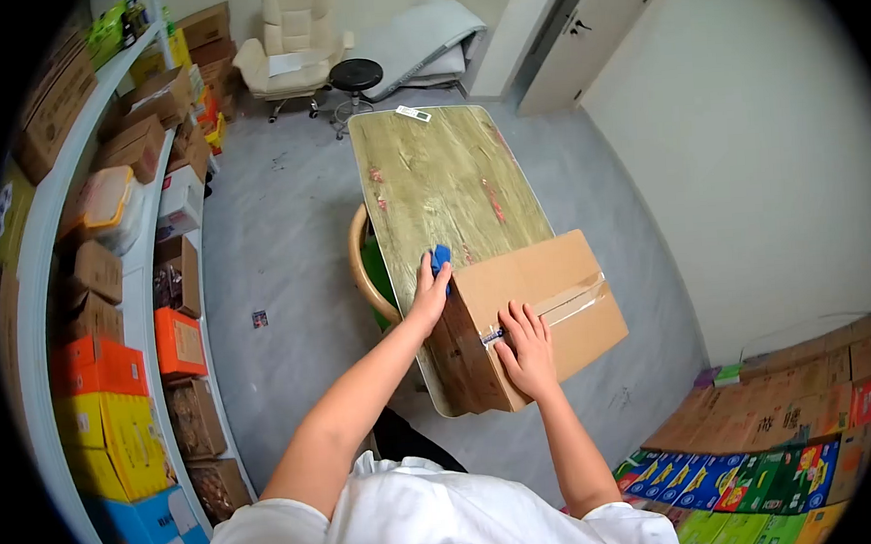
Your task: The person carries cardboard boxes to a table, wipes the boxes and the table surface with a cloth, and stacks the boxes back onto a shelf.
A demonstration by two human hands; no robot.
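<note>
The person's left hand [429,290] is at the left end of the cardboard box [524,267], its arm reaching forward and inward. Its thumb and fingers are closed on a blue item [441,258], partly hidden by the hand; the exact type of item cannot be determined. The right hand [530,358] is palm down on the top face of the box, fingers extended and slightly parted, pointing away from the body. The right elbow is bent outward and the forearm rises to the box from the near side.

The box stands at the near end of the wood-patterned table [440,163], set at an angle, its right portion projecting past the table's edge. Clear tape [580,299] runs along the top seam; a small dark-blue piece [493,336] lies at its left end, beside the right fingertips.

A chair with a curved wooden back [360,261] stands against the table's left side, just beyond the left forearm. A white card-like item [413,114] lies at the far end. Behind the table stand a black stool [356,75] and a cream armchair [297,43]. Loaded shelving [139,317] lines the left side; flattened cartons [758,408] occupy the lower right.
</note>
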